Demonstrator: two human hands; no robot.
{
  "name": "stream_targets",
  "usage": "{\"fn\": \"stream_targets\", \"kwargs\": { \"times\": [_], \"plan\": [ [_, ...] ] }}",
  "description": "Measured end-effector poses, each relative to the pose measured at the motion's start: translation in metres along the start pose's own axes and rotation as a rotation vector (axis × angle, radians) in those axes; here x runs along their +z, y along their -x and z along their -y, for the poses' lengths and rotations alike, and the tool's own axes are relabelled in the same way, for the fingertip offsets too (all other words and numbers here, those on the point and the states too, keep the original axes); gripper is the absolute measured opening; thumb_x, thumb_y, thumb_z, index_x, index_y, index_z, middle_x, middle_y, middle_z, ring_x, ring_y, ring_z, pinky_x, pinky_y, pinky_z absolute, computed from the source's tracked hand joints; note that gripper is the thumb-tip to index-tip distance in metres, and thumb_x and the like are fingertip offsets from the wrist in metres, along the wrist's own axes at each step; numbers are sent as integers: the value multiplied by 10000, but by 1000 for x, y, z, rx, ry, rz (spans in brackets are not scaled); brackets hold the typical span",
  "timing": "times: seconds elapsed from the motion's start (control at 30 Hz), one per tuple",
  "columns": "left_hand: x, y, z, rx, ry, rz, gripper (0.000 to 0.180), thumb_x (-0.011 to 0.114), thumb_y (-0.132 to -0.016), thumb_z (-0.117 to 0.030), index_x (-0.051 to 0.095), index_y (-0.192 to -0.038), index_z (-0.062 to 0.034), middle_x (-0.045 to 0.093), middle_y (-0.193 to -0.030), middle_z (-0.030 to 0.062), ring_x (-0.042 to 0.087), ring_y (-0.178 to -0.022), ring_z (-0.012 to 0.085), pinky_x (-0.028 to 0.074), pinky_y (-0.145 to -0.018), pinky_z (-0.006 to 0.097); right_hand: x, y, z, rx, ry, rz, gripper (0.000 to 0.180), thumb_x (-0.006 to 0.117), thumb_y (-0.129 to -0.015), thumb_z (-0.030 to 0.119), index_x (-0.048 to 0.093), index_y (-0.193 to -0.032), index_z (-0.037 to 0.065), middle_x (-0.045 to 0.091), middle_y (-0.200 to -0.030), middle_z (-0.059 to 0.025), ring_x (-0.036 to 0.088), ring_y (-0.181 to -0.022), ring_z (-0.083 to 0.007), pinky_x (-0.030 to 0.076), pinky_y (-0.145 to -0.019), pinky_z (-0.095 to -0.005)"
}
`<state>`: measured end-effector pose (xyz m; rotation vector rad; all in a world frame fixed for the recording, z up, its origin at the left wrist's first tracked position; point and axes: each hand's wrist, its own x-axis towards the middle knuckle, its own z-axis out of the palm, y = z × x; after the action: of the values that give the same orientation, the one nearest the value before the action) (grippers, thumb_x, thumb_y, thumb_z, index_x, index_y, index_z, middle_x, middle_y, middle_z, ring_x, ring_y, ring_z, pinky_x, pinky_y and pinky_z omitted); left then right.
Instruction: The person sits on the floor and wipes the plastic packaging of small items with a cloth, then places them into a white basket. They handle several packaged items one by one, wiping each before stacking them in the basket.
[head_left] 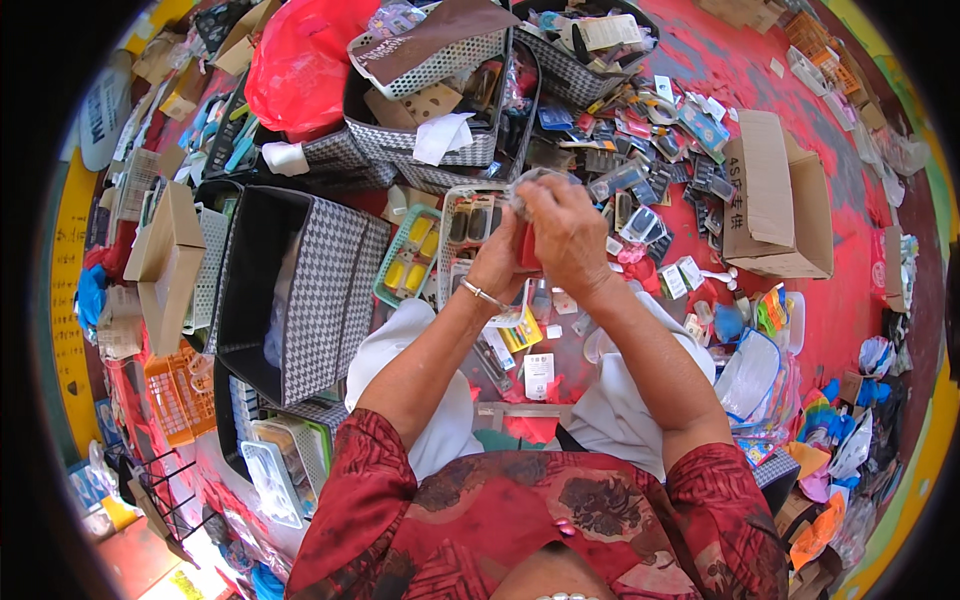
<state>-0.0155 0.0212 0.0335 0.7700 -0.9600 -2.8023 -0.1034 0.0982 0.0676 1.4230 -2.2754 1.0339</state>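
My left hand (497, 268) and my right hand (566, 233) meet in front of me, both closed on a small red item in a clear plastic pack (529, 245). The clear top of the pack rises above my right fingers. A thin bracelet (482, 294) circles my left wrist. Directly beyond my hands lies a white slotted tray (452, 205) holding dark packaged items, and a green tray (412, 255) with yellow pieces sits just left of it.
A large houndstooth fabric bin (325, 300) stands open at my left. More patterned bins (420, 145) and a red bag (300, 60) sit behind. A cardboard box (775, 200) stands at right on the red floor. Small packaged goods (650, 150) lie scattered about.
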Motion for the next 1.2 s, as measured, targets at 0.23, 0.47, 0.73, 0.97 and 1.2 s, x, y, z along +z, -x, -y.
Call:
{"fn": "stream_targets", "kwargs": {
  "times": [0.23,0.47,0.73,0.97,1.2],
  "plan": [
    [-8,6,-12,-65,225,211,600,305,-885,-501,371,-1221,-8,500,-1145,163,550,-959,249,493,-772,429,-34,-28,-48,427,-48,-299,150,529,-780,75,584,-916,46,589,-847,-144,572,-762,-310,453,-658,-386],
    [-9,-4,-4,-7,336,82,525,296,-905,-453,370,-1224,-43,482,-1178,144,492,-1069,261,403,-914,408,-12,-11,-12,226,-172,133,220,552,-771,152,571,-940,13,585,-873,-169,573,-822,-331,454,-687,-379],
    [-41,-20,3,25,475,207,478,282,-916,-432,400,-1201,-66,496,-1165,122,499,-1051,276,390,-916,422,-10,-1,-27,442,-250,368,325,562,-711,244,613,-861,-41,606,-779,-219,596,-755,-343,461,-711,-375],
    [-29,-12,-8,81,67,72,437,396,-891,-396,459,-1160,-58,561,-1088,99,558,-977,215,465,-831,337,-18,-5,-33,173,-289,20,131,568,-720,161,602,-789,54,564,-909,-106,520,-869,-302,408,-758,-402],
    [-15,-3,-4,-59,277,-61,546,285,-906,-466,343,-1293,-86,396,-1308,90,378,-1199,271,275,-1019,405,1,9,21,173,-11,315,185,534,-716,135,605,-824,3,551,-811,-136,601,-730,-268,493,-597,-354]
  ]
}}
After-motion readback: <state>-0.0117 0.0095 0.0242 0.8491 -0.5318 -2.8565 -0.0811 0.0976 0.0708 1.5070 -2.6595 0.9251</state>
